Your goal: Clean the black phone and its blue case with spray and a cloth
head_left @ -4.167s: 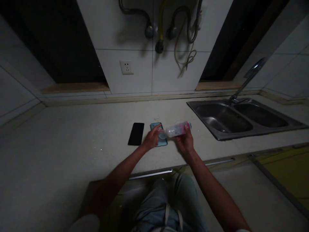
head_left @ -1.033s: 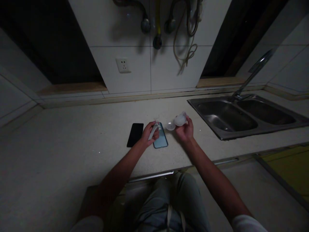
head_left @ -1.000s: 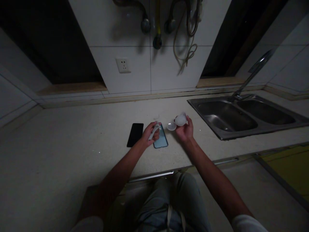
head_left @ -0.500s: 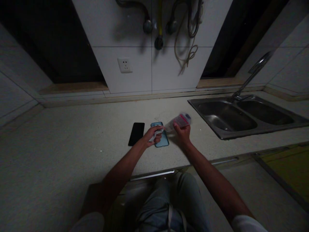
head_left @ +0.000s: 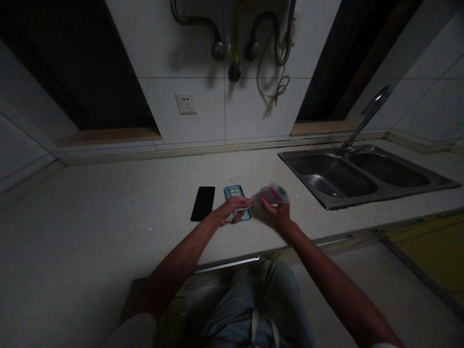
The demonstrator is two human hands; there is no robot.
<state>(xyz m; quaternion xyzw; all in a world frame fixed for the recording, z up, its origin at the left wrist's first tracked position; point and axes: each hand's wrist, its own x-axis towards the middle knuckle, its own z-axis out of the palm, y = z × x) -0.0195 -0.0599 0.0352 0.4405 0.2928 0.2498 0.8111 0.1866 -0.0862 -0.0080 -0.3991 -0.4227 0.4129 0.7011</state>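
Observation:
My right hand (head_left: 277,215) grips a small clear bottle (head_left: 270,194) with a pink label, tipped on its side with its mouth toward the left. My left hand (head_left: 232,210) is closed on a small white piece, a wipe or pad, just in front of the bottle's mouth. Both hands hover over a blue phone case (head_left: 235,194) lying flat on the pale counter (head_left: 108,203). A black phone (head_left: 203,203) lies flat just left of the case, untouched.
A steel double sink (head_left: 358,176) with a curved tap (head_left: 366,116) is set in the counter on the right. A wall socket (head_left: 186,103) and hanging hoses (head_left: 253,43) are on the tiled wall behind. The counter's front edge runs just below my hands.
The right hand has tipped the bottle from mouth-toward-me to lying sideways, mouth toward the left hand. The left hand has lowered onto the blue case. The view shifted slightly.

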